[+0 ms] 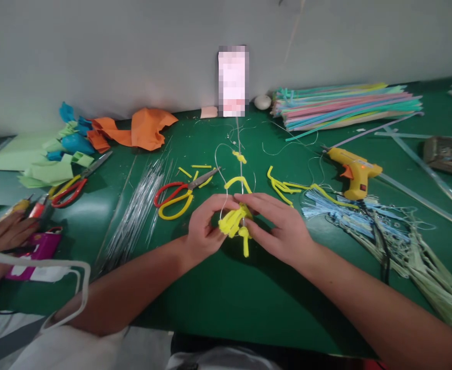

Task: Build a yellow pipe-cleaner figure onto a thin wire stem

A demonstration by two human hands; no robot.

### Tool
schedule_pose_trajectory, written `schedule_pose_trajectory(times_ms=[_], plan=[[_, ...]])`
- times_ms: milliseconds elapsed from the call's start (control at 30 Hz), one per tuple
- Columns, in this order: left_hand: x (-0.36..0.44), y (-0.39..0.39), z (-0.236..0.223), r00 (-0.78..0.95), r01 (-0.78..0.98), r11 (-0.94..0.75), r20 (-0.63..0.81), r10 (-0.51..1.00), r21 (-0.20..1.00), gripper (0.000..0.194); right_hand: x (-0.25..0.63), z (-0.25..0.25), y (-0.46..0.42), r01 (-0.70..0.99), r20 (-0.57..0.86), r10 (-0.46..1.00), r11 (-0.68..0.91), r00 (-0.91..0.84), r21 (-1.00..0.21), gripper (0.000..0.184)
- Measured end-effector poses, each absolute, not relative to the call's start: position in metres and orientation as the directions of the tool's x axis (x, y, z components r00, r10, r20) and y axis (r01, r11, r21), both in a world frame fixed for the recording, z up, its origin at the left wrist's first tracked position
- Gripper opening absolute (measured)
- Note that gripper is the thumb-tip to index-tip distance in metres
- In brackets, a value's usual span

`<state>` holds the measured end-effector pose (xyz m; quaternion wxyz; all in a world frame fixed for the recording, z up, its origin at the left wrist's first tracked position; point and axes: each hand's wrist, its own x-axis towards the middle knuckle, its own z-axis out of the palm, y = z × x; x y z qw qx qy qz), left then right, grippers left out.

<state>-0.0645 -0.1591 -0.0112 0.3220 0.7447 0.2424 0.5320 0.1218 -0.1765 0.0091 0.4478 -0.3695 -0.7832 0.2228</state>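
Both hands meet over the middle of the green table around a bunch of yellow pipe cleaners (231, 222). My left hand (206, 223) pinches it from the left, its fingertips partly hidden behind the bunch. From the right, my right hand (278, 223) grips it with thumb and fingers. A short yellow end hangs below. Thin wire loops up from the bunch, with a curved yellow piece (237, 180) and a small yellow knot (240, 156) above the fingers. Just left lie scissors (175, 199) with red and yellow handles, beside short yellow offcuts (201, 177).
Thin wires (137, 205) lie at left, near more scissors (70, 191) and orange paper (149, 127). A phone (232, 82) leans on the wall. Right are a yellow glue gun (353, 172), tassels (395, 236) and a pipe-cleaner bundle (345, 108). Another person's hand (8, 231) is far left.
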Motion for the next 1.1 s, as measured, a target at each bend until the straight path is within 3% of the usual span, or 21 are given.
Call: schedule_pose_trajectory(times_ms=[400,700,833,1100], plan=[[-0.061,-0.164,-0.012,0.214,-0.009,-0.686,0.671,0.710,0.728,0.046,0.121,0.012,-0.176,0.396,0.490,0.852,0.520,-0.182,-0.757,0.025],[-0.066,-0.161,-0.005,0.245,0.053,-0.780,0.749,0.616,0.624,0.057,0.121,0.011,-0.176,0.403,0.503,0.831,0.556,-0.238,-0.727,0.023],[-0.065,-0.160,-0.001,0.255,0.079,-0.817,0.781,0.570,0.571,0.051,0.121,0.011,-0.176,0.415,0.501,0.831,0.555,-0.240,-0.721,0.022],[-0.070,-0.165,-0.003,0.298,0.112,-0.748,0.696,0.653,0.654,0.043,0.121,0.009,-0.176,0.395,0.462,0.855,0.518,-0.236,-0.759,0.023]])
